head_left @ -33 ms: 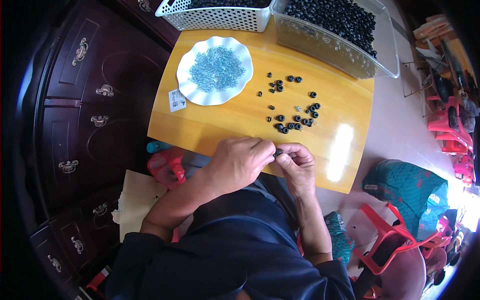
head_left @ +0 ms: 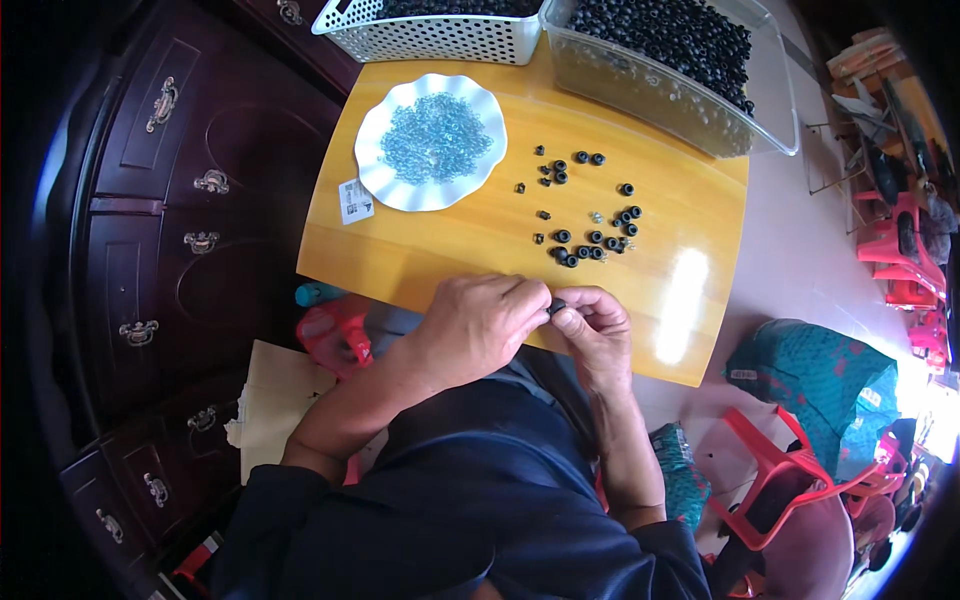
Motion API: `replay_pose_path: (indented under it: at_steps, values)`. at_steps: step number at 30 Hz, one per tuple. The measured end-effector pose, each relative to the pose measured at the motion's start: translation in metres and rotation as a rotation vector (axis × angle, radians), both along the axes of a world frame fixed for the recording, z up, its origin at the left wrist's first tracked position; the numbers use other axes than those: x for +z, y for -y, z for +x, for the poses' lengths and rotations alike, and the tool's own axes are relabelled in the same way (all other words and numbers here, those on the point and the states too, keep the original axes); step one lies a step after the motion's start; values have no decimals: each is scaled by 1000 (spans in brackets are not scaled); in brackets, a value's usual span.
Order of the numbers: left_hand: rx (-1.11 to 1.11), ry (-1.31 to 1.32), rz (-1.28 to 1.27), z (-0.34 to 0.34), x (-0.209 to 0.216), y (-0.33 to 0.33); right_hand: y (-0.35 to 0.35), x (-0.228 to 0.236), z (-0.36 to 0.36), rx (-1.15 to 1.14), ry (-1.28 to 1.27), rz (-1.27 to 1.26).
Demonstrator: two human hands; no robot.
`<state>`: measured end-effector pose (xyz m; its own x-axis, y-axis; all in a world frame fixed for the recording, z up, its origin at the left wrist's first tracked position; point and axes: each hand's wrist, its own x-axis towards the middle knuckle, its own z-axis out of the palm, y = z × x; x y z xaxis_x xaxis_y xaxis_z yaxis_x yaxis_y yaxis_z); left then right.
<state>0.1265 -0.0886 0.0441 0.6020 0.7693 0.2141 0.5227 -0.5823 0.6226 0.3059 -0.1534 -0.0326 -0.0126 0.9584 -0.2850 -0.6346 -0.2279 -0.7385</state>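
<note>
Yellow wooden table (head_left: 450,250) beside dark cabinet (head_left: 150,230) | left hand (head_left: 480,325), right hand (head_left: 597,328) pinch 1 small black ring (head_left: 556,306)

Left hand (head_left: 480,325) and right hand (head_left: 597,328), fingertips pinched together

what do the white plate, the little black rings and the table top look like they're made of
White plate: probably glazed ceramic or plastic, glossy with a scalloped rim.
Black rings: matte, likely rubber or plastic.
Table top: varnished wood, with grain and a bright window glare.
</note>
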Motion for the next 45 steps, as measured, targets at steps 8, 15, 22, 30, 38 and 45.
replay_pose_path:
  at_steps: [8,15,22,30,38,45]
  values:
    - [-25,-46,-17,2,8,-2,1,2,1,10,-7,40]
    - [-107,107,32,5,6,-7,0,3,4,45,-87,21]
    - [-38,218,-108,11,-3,-8,-2,3,7,34,-160,-7]
    - [-59,269,-541,9,2,-16,-2,8,10,57,-176,-14]
    - [-6,338,-689,15,-2,-17,-4,10,8,26,-193,-50]
    - [-93,565,-895,11,-18,-21,-3,1,13,51,-243,-6]
